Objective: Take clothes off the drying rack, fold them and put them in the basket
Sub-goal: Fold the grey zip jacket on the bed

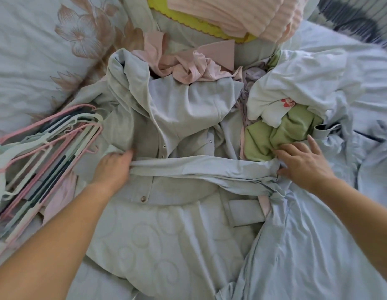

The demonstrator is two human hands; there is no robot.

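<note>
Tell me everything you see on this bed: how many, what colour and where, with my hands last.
hangers: a pile, count unclear; pink, pale mint and dark; left edge.
grey jacket: one, grey with snaps, centre.
light blue garment: one, stretched as a band between the hands.
green garment: one, right of centre.
white garment: one, white with a red print, just above the green one.
pink garment: one, crumpled, upper centre.
pink ribbed knit: one, top, over a yellow item.
floral bedding: pale with brown flowers, upper left.
left hand: grips the band's left end.
right hand: fingers flat on the green garment.
</note>
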